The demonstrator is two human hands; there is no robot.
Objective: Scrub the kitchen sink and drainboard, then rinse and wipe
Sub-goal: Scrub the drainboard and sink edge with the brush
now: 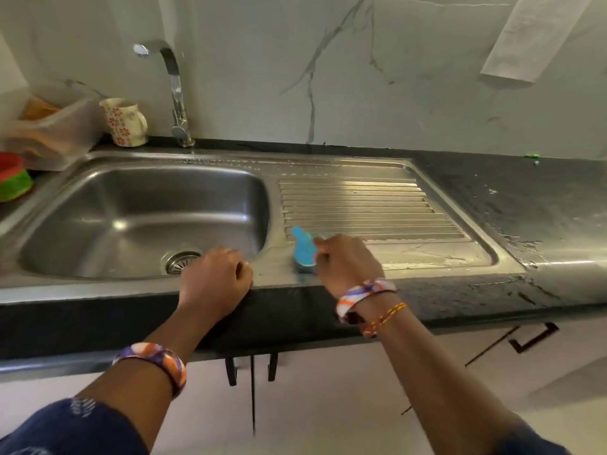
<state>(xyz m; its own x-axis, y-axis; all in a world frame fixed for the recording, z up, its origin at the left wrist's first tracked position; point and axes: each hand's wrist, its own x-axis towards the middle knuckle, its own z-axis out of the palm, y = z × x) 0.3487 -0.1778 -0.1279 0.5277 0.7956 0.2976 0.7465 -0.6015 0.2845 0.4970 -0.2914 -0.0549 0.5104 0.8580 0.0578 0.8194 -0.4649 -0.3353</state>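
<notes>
A steel sink (98,192) with a round drain strainer (180,261) sits left of its ribbed drainboard (368,208). My right hand (345,262) grips a blue scrub brush (303,247) that is pressed on the steel strip between basin and drainboard, near the front edge. My left hand (215,279) rests with curled fingers on the sink's front rim, holding nothing that I can see. Soapy streaks lie on the flat front part of the drainboard.
A chrome tap (175,93) rises behind the basin. A floral mug (124,123) and a plastic container (49,133) stand at the back left, with a red and green bowl (13,180) at the left edge. Wet black countertop (525,198) stretches right. Cabinet doors below.
</notes>
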